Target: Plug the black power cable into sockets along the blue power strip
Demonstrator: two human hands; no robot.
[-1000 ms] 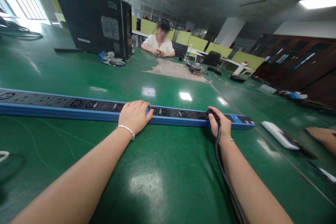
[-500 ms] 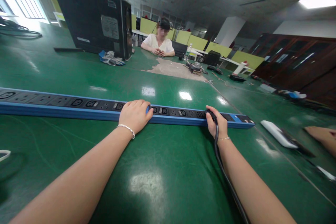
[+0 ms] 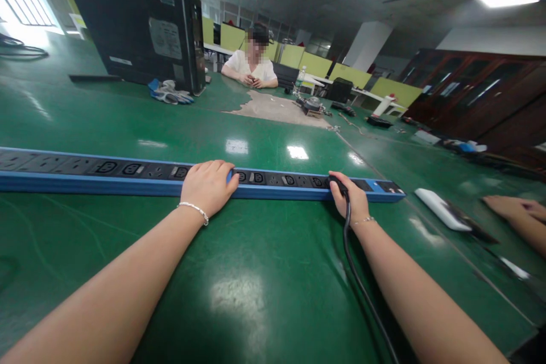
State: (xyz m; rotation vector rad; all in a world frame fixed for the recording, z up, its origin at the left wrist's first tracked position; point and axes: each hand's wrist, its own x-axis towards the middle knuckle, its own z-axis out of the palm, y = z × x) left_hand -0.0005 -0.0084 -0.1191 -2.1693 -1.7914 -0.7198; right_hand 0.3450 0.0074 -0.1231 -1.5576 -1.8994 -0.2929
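Observation:
A long blue power strip [image 3: 277,192] with a black socket face lies across the green table in front of me. My left hand [image 3: 209,185] is wrapped over its middle, thumb on the near side and fingers over the top. Near the strip's right end, my right hand [image 3: 350,196] grips a black power plug [image 3: 338,183] against the socket face. How far the plug sits in its socket is hidden by the fingers. From it a black cable [image 3: 356,273] hangs down along my right forearm to the bottom edge.
A black computer tower [image 3: 140,28] stands at the back left, with gloves [image 3: 170,92] beside it. Across the table sits a person [image 3: 251,62]. To the right are a white object [image 3: 441,209] and another person's hands [image 3: 512,207]. A metal part [image 3: 313,105] lies further back.
The whole scene has shifted slightly left as my head turned. Both hands keep their places on the power strip, and the plug stays in my right hand.

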